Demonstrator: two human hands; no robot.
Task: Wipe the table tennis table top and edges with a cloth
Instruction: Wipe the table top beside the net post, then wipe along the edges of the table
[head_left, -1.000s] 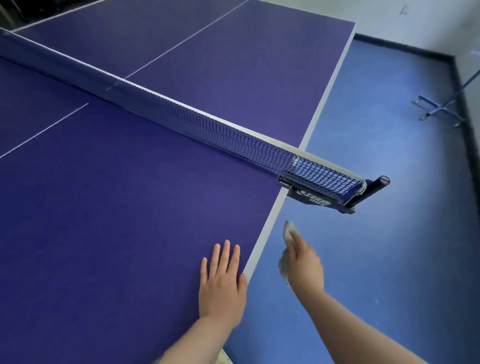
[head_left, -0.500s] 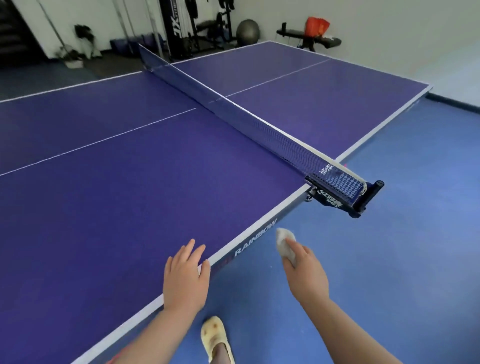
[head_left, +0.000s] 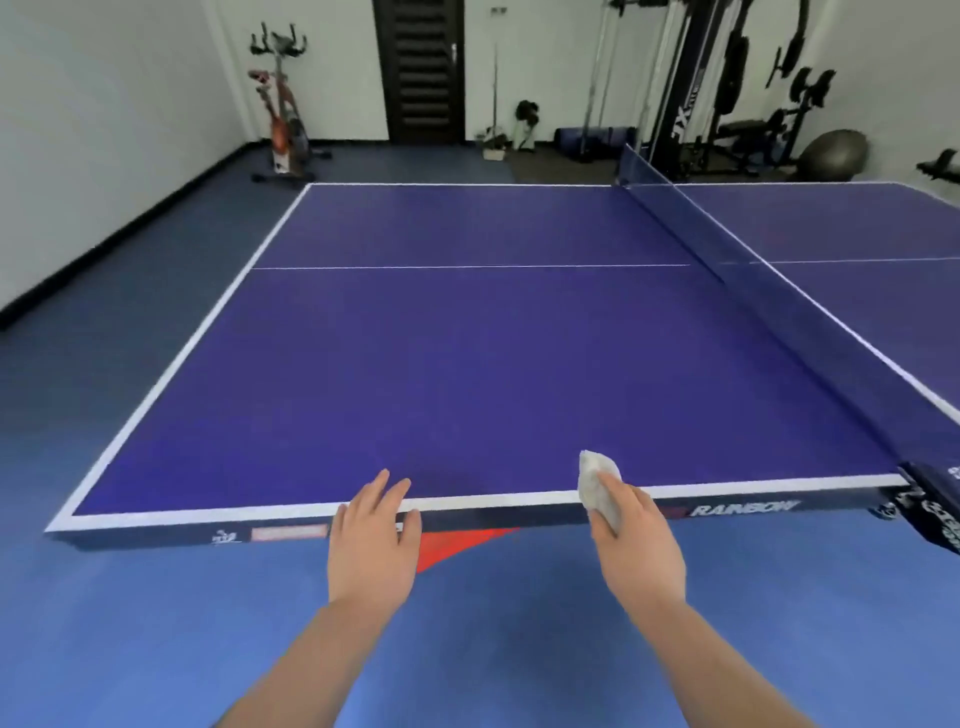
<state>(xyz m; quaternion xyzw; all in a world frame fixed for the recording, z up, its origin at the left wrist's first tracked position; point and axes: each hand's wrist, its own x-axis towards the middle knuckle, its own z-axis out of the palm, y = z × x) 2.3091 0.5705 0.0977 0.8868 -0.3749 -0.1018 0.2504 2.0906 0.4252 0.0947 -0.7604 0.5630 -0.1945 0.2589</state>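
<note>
A: What's moved vs half a sec ago?

B: My view swung left. The net (head_left: 769, 291) now runs off the right side of the frame w/ its clamp (head_left: 935, 512) cut off at lower right. I'm looking across one half of the worktop (head_left: 467, 364), its near edge running left to right low in the frame. The cloth (head_left: 597, 486) was off the side by the edge; now it sits over the white edge line, bottom centre-right.

A: Grips?

B: Right hand (head_left: 636, 540) – grip clamped on the cloth, fingers curled round it; it's bunched, white-ish, top end sticking out past the fingertips onto the purple. Left hand (head_left: 374, 540) – grip apart, fingers straight, tips reaching over the near edge line at bottom centre. Can't tell if they press down.

A: Anything else?

B: Exercise bike (head_left: 283, 109) upper left, dark door (head_left: 418, 67) top centre, weight rack (head_left: 727, 88) and grey ball (head_left: 834, 153) upper right. Blue floor (head_left: 130, 623) all round.
</note>
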